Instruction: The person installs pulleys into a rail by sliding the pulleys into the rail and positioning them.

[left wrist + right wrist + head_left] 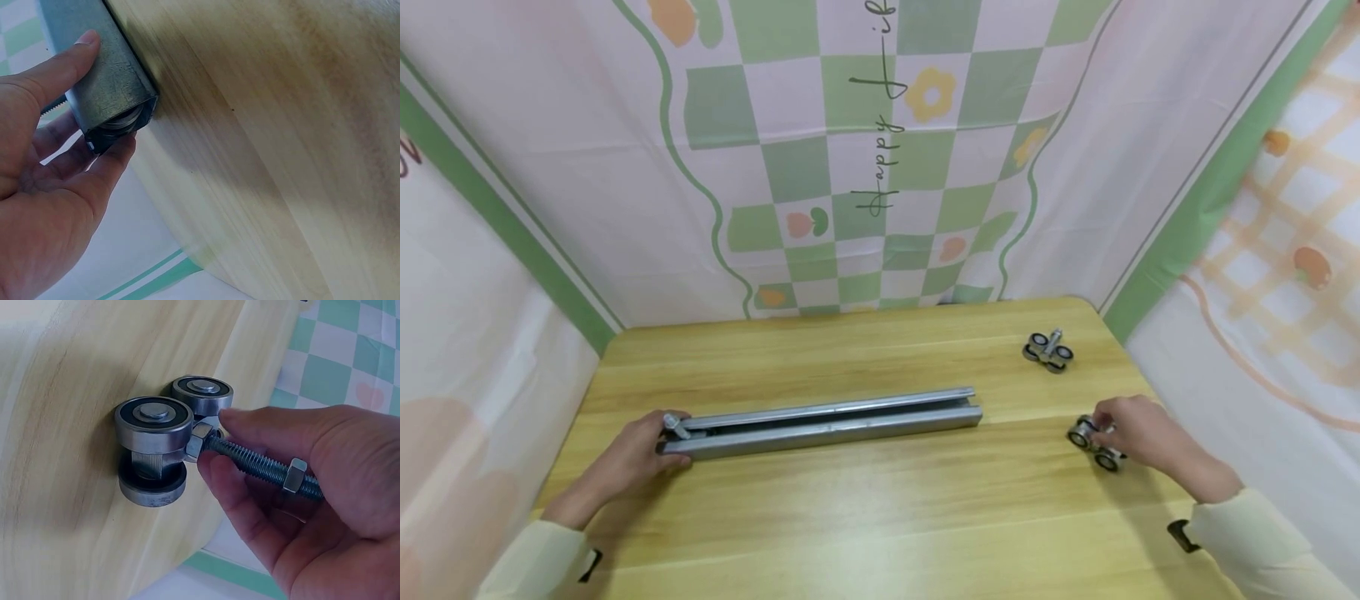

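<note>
A long galvanised steel channel track lies across the table, its slot facing up. My left hand grips its left end, thumb on the near side wall and fingers around the end. A bolt sticks up from the slot there, and a wheel shows inside the track's end. At the right, my right hand holds a roller trolley with bearing wheels. Thumb and fingers pinch its threaded bolt, which carries nuts.
Another roller trolley rests at the table's back right, bolt up. The wooden table ends at a patterned cloth behind, with more cloth on both sides.
</note>
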Tool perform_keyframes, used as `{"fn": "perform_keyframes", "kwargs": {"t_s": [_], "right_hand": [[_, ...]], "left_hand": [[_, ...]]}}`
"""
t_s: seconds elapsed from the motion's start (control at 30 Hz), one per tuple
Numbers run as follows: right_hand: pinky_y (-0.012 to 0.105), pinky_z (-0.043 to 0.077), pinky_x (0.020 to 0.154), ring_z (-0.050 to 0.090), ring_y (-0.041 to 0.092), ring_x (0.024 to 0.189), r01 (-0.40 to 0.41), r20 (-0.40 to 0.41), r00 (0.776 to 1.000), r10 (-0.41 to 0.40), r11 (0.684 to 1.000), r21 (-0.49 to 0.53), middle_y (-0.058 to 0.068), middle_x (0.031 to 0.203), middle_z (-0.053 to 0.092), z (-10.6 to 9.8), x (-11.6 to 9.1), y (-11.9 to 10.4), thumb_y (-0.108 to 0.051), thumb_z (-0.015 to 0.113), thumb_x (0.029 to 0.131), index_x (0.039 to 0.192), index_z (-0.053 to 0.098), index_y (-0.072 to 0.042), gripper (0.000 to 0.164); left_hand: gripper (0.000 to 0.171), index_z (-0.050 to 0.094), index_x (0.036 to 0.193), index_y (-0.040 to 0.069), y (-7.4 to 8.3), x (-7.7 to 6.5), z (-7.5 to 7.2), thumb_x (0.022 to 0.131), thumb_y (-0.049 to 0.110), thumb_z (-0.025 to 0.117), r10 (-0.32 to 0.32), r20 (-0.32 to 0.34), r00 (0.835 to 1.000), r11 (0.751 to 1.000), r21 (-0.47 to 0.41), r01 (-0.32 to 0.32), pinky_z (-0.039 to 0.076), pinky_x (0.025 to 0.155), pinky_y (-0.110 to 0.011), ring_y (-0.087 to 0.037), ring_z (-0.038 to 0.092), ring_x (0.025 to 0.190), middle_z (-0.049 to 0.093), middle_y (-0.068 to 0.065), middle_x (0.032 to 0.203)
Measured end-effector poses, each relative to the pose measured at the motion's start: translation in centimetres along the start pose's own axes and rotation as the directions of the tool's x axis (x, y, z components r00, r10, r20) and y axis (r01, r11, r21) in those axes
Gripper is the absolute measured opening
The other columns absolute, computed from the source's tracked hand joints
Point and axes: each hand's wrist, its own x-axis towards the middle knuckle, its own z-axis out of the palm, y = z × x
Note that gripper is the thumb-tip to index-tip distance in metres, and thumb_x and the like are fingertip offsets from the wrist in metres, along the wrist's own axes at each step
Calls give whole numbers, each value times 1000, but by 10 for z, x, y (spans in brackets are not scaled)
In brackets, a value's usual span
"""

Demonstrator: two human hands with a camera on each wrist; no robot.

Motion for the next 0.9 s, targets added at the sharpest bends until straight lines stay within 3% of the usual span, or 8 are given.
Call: {"fn": "perform_keyframes", "kwargs": {"t_s": [0.27, 0.9], "right_hand": [[39, 56, 57, 60, 12, 61, 17, -35, 999, -18, 1000, -12, -5, 72, 70, -2, -1, -1, -6, 89, 78, 74, 72, -13, 19], [38, 57, 57, 63, 13, 59, 65, -63, 996, -68, 997, -44, -3, 72, 73, -5, 0, 2, -2, 91, 74, 73, 77, -13, 18]], "left_hand": [[57, 65, 123, -12, 1, 0, 0, 77, 6, 93, -8, 12, 1000, 1000, -14, 8, 59, 89, -60, -44, 69, 104, 70, -28, 112], [56, 65, 123, -11, 0, 0, 0, 77, 6, 93, -5, 9, 1000, 1000, -12, 5, 58, 89, -59, -43, 69, 105, 71, -27, 113]]}}
